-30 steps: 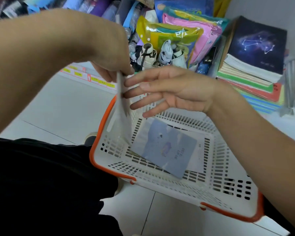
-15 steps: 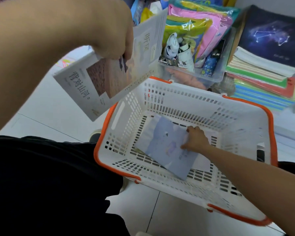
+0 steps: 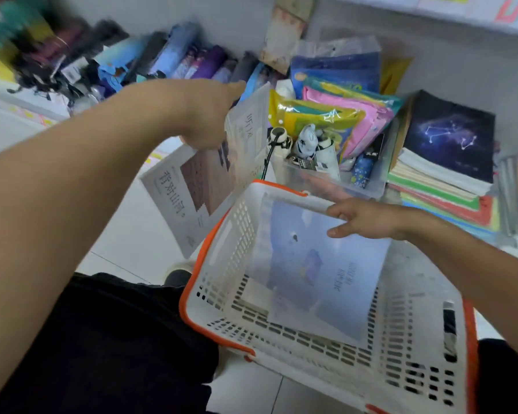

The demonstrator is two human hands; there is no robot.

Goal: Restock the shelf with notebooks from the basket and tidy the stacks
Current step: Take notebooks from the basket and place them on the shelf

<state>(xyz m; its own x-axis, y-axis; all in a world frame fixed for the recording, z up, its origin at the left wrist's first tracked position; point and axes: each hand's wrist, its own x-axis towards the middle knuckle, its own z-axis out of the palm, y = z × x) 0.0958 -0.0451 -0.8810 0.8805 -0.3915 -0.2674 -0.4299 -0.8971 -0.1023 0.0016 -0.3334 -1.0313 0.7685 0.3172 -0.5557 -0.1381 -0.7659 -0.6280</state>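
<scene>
The left hand [image 3: 204, 115] is raised over the floor, its fingers curled round the top edge of a white paperback notebook [image 3: 204, 186], thin and flat, with a brown brick-like picture and dark printed characters on its matte cover. The book hangs tilted, its lower corner just beside the left rim of the basket [image 3: 237, 234].

Behind that hand, along the back of the low shelf [image 3: 449, 70], lies a row of folded umbrellas [image 3: 186, 58] in soft purple, blue and dark fabric, blurred at the far left.

The basket is rigid white plastic, its walls pierced with rows of small slots and its rim trimmed in orange. Over it a pale blue notebook [image 3: 320, 270] with a smooth, slightly glossy cover is lifted at a slant, its upper edge near the far rim and its lower corner down by the near wall. The right hand [image 3: 368, 219] grips that upper edge, thumb on top and fingers underneath.

Beyond the basket's far rim stands a clear plastic bin [image 3: 335, 177] stuffed with shiny yellow, pink and blue zip pouches. At the right end of the shelf sits a stack of notebooks [image 3: 443, 177], spines green, red and white, topped by a dark cover showing a constellation.
</scene>
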